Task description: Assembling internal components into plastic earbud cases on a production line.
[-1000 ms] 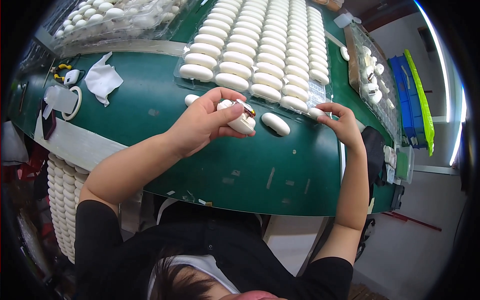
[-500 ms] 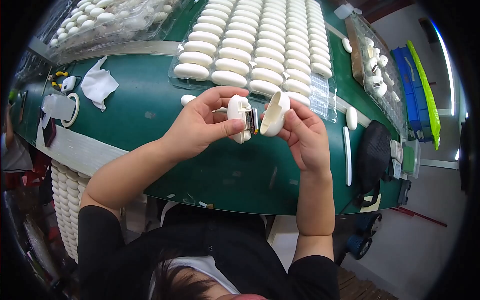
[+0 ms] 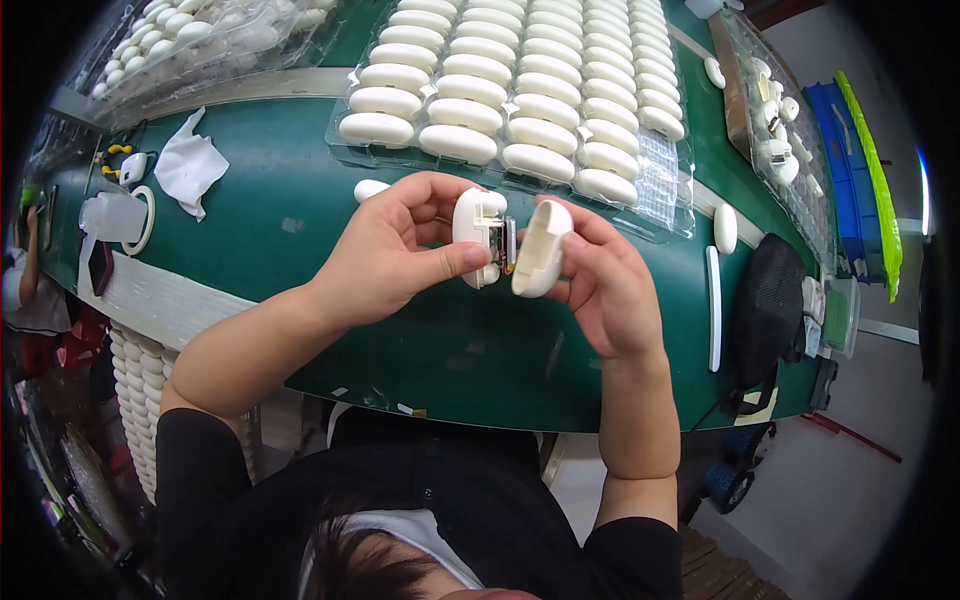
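Note:
My left hand grips a white rounded device half, with electronic parts and thin coloured wires showing on its right side. In my right hand is a hollow white shell, its open inside turned toward the left hand. A small gap separates the two pieces, and both are held above the green table. My fingertips behind each piece are partly hidden. Just beyond the left hand lies a white oval piece.
Rows of white oval housings fill a clear tray ahead. Another clear tray of white pieces is at the far left. On the left lie a white cloth and a tape roll. A black bag and white strip are at right.
The right hand has tilted the shell more upright and lowered it slightly, bringing its hollow side facing the left piece. My left hand keeps its hold. The view has shifted a little.

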Demonstrator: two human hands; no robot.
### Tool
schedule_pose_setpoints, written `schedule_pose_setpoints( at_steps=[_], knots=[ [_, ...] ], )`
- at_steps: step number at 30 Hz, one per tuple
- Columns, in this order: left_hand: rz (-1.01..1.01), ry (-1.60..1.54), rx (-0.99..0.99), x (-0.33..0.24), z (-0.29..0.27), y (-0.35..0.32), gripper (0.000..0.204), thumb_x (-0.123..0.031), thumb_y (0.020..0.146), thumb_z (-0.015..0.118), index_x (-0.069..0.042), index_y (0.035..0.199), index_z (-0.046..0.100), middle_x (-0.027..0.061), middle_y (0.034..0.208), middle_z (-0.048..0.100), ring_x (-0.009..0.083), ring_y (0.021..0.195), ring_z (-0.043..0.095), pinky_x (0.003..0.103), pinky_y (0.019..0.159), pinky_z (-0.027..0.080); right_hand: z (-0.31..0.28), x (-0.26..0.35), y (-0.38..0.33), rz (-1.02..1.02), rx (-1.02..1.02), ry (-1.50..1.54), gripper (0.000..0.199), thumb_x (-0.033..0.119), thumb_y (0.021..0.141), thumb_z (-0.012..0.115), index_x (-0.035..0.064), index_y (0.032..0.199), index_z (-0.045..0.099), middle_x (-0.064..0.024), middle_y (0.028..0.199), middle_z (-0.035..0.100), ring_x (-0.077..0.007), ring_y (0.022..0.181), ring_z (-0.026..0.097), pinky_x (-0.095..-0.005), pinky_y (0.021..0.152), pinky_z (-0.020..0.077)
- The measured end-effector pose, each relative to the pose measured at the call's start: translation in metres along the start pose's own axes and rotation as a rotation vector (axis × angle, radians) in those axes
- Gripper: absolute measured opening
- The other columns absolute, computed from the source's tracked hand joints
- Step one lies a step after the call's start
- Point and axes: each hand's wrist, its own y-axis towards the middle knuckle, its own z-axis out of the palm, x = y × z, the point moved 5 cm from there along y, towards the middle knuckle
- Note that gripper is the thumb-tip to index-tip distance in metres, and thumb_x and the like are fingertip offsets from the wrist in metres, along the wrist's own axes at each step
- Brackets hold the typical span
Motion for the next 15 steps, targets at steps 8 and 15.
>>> schedule_pose_setpoints(
  at_steps=[8, 15],
  knots=[
    [-0.009, 0.053, -0.026, -0.004, 0.004, -0.006, 0.044, -0.007, 0.08, 0.073, -0.002, 0.112, 0.042, 0.0096, 0.105, 0.061, 0.0148, 0.099, 0.059, 0.029, 0.081, 0.053, 0.014, 0.0, -0.011, -0.293, -0.07, -0.405, 0.025, -0.001, 0.078, 0.068, 0.0057, 0.092, 0.048, -0.0075, 0.09, 0.065, -0.006, 0.066, 0.057, -0.0204, 0.057, 0.0477],
    [0.03, 0.114, -0.038, -0.007, 0.009, -0.008, 0.046, -0.006, 0.079, 0.074, -0.002, 0.111, 0.042, 0.0111, 0.103, 0.062, 0.015, 0.099, 0.06, 0.028, 0.078, 0.055, 0.012, -0.006, -0.012, -0.356, -0.078, -0.559, 0.022, 0.0, 0.076, 0.069, 0.0037, 0.087, 0.05, -0.0099, 0.093, 0.065, -0.0081, 0.071, 0.061, -0.0215, 0.061, 0.0503]
  ],
)
